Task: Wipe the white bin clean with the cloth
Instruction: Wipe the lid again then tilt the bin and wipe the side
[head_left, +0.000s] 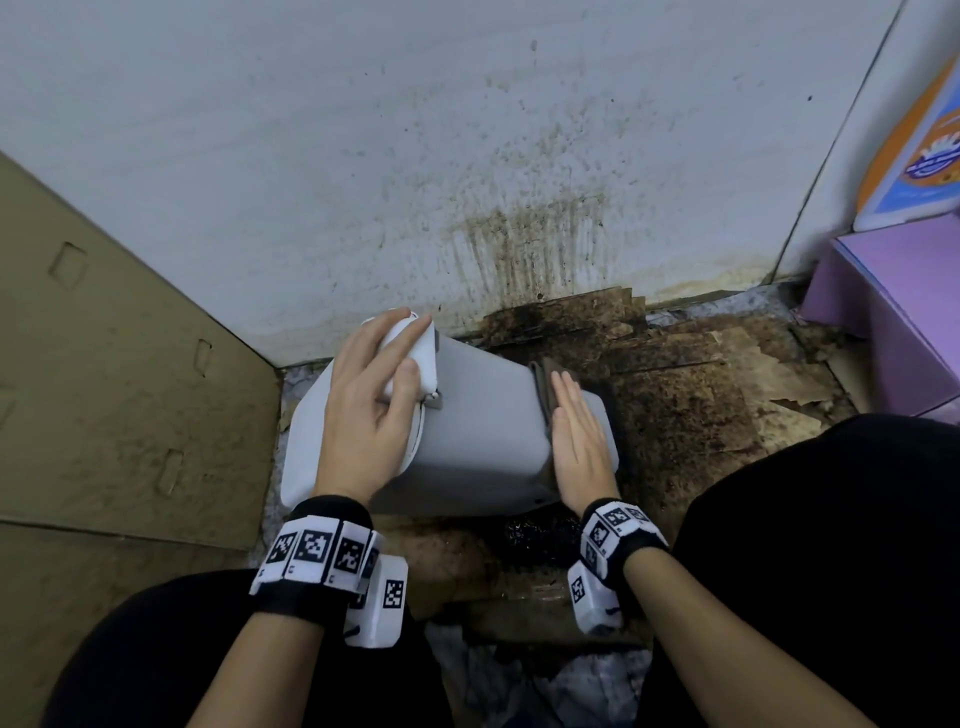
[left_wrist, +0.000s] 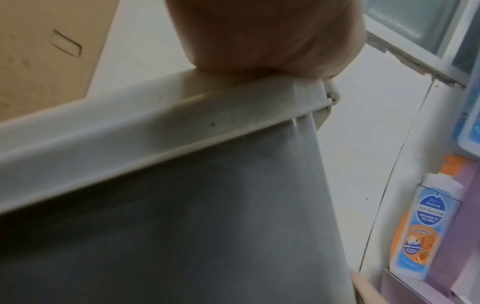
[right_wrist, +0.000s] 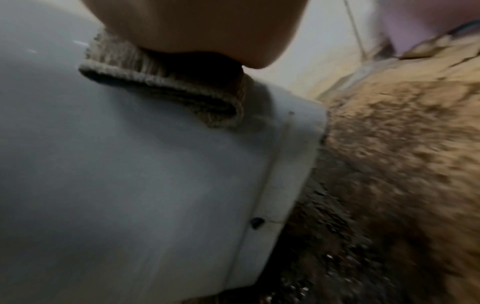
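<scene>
The white bin (head_left: 478, 415) lies tipped on its side on the floor, its lid end to the left. My left hand (head_left: 374, 395) grips that lid end, fingers over the top and thumb on the near side. In the left wrist view the palm (left_wrist: 259, 37) sits on the rim of the bin (left_wrist: 207, 226). A folded brown cloth (head_left: 543, 384) lies on the bin's upper side near the base. My right hand (head_left: 576, 431) presses flat on it with straight fingers. The right wrist view shows the cloth (right_wrist: 168, 88) under the hand (right_wrist: 194, 24) on the bin (right_wrist: 130, 185).
A stained wall (head_left: 519, 234) rises just behind the bin. Dirty, soaked cardboard (head_left: 701, 405) covers the floor to the right. A large cardboard box (head_left: 104, 389) stands at the left and a purple box (head_left: 904, 312) at the right, with a soap bottle (left_wrist: 420, 222) beside it.
</scene>
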